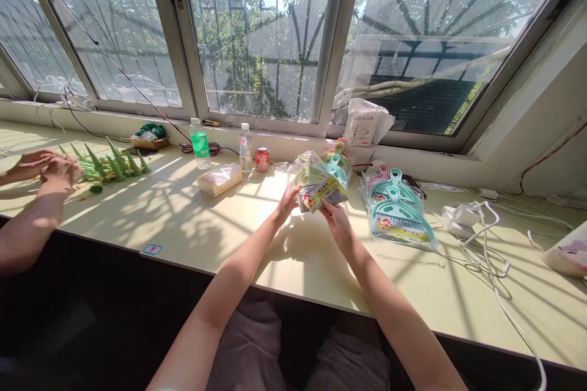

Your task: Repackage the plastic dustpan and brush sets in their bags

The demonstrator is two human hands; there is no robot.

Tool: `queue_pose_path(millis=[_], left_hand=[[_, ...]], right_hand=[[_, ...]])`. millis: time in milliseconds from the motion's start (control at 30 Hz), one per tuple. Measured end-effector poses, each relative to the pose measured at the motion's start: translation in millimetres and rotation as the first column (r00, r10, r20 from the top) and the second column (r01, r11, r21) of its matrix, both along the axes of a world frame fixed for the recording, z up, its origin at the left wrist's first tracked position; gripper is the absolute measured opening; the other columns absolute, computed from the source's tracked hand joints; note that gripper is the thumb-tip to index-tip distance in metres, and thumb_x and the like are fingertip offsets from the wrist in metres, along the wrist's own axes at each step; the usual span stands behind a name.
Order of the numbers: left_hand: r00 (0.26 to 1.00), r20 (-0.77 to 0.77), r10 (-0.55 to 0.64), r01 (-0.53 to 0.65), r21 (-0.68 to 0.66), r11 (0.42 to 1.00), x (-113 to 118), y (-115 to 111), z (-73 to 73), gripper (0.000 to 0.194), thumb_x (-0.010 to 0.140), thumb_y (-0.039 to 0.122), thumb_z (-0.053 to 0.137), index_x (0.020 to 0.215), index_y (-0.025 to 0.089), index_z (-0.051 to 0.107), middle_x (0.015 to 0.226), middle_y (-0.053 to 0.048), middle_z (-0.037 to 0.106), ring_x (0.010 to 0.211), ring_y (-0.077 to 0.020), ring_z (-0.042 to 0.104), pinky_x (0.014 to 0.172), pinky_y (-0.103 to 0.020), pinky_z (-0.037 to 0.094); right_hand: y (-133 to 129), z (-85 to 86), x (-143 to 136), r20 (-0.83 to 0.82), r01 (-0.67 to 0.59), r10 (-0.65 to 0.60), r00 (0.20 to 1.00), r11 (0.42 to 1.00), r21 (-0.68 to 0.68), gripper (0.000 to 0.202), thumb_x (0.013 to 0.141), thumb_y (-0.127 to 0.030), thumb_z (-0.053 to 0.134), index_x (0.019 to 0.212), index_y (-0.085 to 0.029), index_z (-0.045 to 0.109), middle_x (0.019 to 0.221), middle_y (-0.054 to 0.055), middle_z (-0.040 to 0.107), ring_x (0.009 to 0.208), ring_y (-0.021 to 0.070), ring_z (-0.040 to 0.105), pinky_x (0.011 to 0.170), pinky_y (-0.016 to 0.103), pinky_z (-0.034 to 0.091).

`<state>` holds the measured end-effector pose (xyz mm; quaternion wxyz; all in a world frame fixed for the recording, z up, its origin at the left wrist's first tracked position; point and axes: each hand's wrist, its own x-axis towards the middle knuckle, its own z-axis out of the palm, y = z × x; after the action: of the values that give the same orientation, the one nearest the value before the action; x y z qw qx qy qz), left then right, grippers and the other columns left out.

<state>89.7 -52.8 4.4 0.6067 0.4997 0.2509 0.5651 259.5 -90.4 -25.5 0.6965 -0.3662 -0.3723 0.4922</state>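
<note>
Between my two hands, above the table (302, 266), is a clear-wrapped mini dustpan and brush set (316, 194) with a yellow-green printed label showing a barcode. My left hand (288, 200) grips its left edge, fingers closed on the wrapper. At the lower right, my right hand (334, 219) pinches the label. Just behind lie more wrapped sets (338, 160) with green and turquoise handles, partly covered by the one I hold. Right of my right hand rests a pile of wrapped dustpan sets (398, 214), turquoise on top, a pink handle behind.
White cables (486, 250) and a white adapter (458, 220) lie at the right. A white parcel (367, 122) leans by the window. Leftward stand a drink can (262, 159), two bottles (200, 145) and a tissue pack (220, 180). A co-worker's hands (57, 168) touch green pointed pieces (110, 165).
</note>
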Motion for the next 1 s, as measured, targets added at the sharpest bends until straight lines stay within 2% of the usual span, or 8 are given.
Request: queue_pose_path(millis=[167,300,433,533,700,767,867,1000], left_hand=[[0.997,-0.076,0.013,-0.013,-0.002,1.0,-5.1,-4.8,4.8,0.081,0.077,0.062,0.092,0.145,0.024,0.071,0.144,-0.016,0.08,0.14,-0.0443,0.074,0.114,-0.058,0.061],[0.998,-0.036,-0.047,0.048,0.002,0.999,-12.9,-9.5,13.8,0.079,0.082,0.079,0.081,0.138,0.023,0.076,0.144,-0.016,0.082,0.151,-0.0486,0.066,0.123,-0.063,0.055],[1.0,0.007,0.01,-0.01,0.045,0.999,-19.1,-7.5,19.6,0.073,0.086,0.076,0.079,0.137,0.023,0.077,0.146,-0.013,0.081,0.157,-0.0449,0.061,0.132,-0.059,0.047],[1.0,0.011,-0.022,0.022,0.016,1.0,-17.6,-5.3,16.6,0.074,0.083,0.074,0.084,0.135,0.022,0.078,0.143,-0.014,0.082,0.152,-0.045,0.065,0.128,-0.057,0.051],[0.989,0.015,-0.149,0.149,-0.085,0.985,-4.9,-7.5,6.9,0.079,0.086,0.068,0.088,0.143,0.015,0.076,0.134,-0.02,0.085,0.14,-0.0459,0.073,0.119,-0.056,0.057],[0.987,0.041,-0.155,0.157,-0.042,0.987,-2.1,-9.2,7.4,0.084,0.087,0.065,0.09,0.151,0.014,0.071,0.135,-0.02,0.085,0.14,-0.0446,0.074,0.119,-0.057,0.057],[0.988,0.054,-0.142,0.139,0.05,0.989,-2.4,-11.6,11.9,0.092,0.084,0.062,0.095,0.16,0.019,0.066,0.14,-0.017,0.083,0.142,-0.0431,0.073,0.12,-0.056,0.057],[0.989,-0.016,-0.144,0.144,0.059,0.988,-4.7,-14.0,13.1,0.094,0.08,0.059,0.098,0.16,0.02,0.068,0.143,-0.018,0.082,0.138,-0.0428,0.075,0.114,-0.052,0.06]], right_hand=[[3.2,4.5,1.3,-0.068,-0.025,0.022,0.997,0.999,-0.045,0.039,0.061,-0.038,0.106,0.089,-0.026,0.082,0.097,0.004,0.088,0.106,0.0309,0.086,0.097,0.045,0.075],[5.0,13.9,9.9,-0.044,-0.112,0.109,0.993,0.991,-0.075,0.04,0.055,-0.034,0.11,0.083,-0.023,0.083,0.091,0.007,0.089,0.089,0.0313,0.087,0.088,0.046,0.077],[6.5,19.8,19.4,-0.007,-0.178,0.179,0.984,0.98,-0.088,0.042,0.052,-0.028,0.112,0.082,-0.022,0.083,0.086,0.008,0.088,0.082,0.0328,0.087,0.082,0.049,0.077],[5.4,19.7,18.4,-0.007,-0.18,0.18,0.984,0.98,-0.09,0.04,0.055,-0.028,0.111,0.083,-0.022,0.083,0.086,0.008,0.088,0.087,0.0337,0.087,0.087,0.051,0.077],[2.4,13.9,7.0,-0.044,-0.074,0.071,0.997,0.995,-0.074,0.036,0.062,-0.035,0.107,0.086,-0.023,0.083,0.094,0.007,0.089,0.106,0.0348,0.088,0.096,0.047,0.076],[2.2,12.4,4.4,-0.075,-0.046,0.041,0.996,0.997,-0.068,0.036,0.063,-0.036,0.106,0.086,-0.024,0.082,0.097,0.006,0.089,0.11,0.0346,0.087,0.096,0.045,0.076],[1.8,13.0,4.1,-0.107,-0.056,0.048,0.993,0.996,-0.069,0.036,0.059,-0.033,0.106,0.085,-0.025,0.082,0.1,0.007,0.09,0.111,0.0351,0.086,0.096,0.045,0.076],[0.2,14.1,4.4,-0.113,-0.052,0.05,0.992,0.998,-0.019,0.036,0.062,-0.031,0.102,0.092,-0.023,0.083,0.104,0.008,0.089,0.118,0.0365,0.084,0.101,0.049,0.074]])
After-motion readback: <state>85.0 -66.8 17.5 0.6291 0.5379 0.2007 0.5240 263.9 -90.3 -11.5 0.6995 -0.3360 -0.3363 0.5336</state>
